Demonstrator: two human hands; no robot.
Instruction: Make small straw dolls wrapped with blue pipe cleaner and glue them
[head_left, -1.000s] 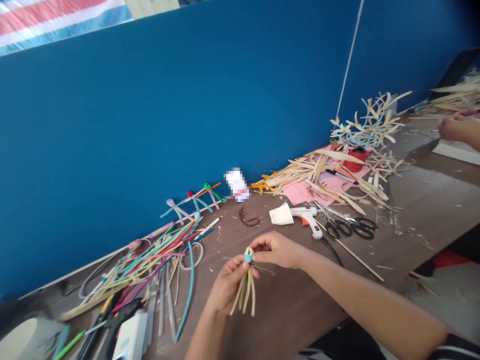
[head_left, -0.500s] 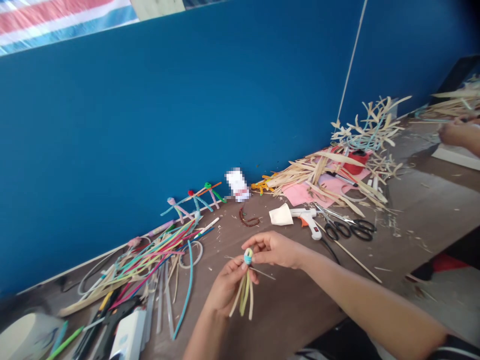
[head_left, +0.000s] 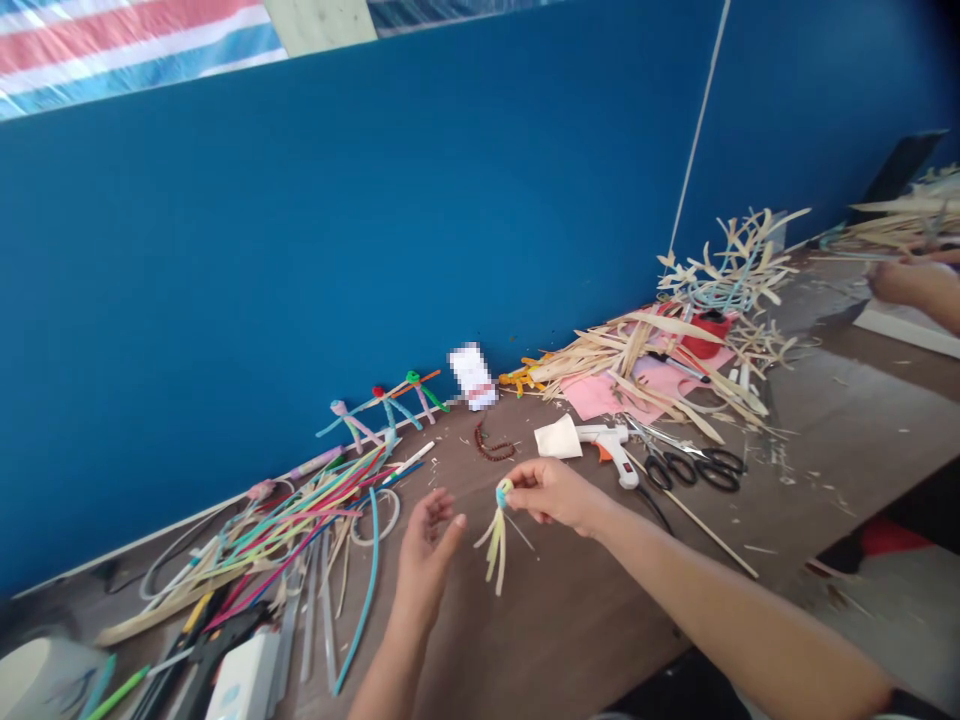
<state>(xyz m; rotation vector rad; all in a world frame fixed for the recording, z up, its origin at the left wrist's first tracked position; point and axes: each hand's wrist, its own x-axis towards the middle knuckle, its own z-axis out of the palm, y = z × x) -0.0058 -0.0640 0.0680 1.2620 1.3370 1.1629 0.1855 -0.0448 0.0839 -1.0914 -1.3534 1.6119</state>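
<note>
Small straw doll [head_left: 496, 548] w/ blue-and-yellow wrapped knot head, pale strips dangling, thin stick poking out sideways; held up above worktop [head_left: 570, 625], just left of R hand [head_left: 556, 497]. R hand fingers [head_left: 529, 480] closed, pinching doll by its head. L hand [head_left: 427, 565] open, fingers [head_left: 442, 505] spread, not touching doll, nothing held.

Along blue wall [head_left: 300, 250]: white card [head_left: 472, 375], print blurred, unreadable apart from red band. Beside it, pipe-cleaner stick figures [head_left: 382, 408], string of brown beads [head_left: 493, 448] lying on worktop just in front.

Right of doll: white-and-orange glue gun [head_left: 613, 450], no readable label, cord trailing; white paper cone [head_left: 558, 437] touching its nozzle; 2 pairs of black-handled scissors [head_left: 694, 468]; long wooden stick [head_left: 697, 525]. Behind those, dried leaf strips [head_left: 622, 350] heaped on pink paper [head_left: 600, 397].

Left of doll: tangle of coloured plastic strips [head_left: 285, 530]. Lower left corner: white box [head_left: 244, 680], small mark on it too small to read.

Far right: another person's hand [head_left: 907, 283], apart from all this.
</note>
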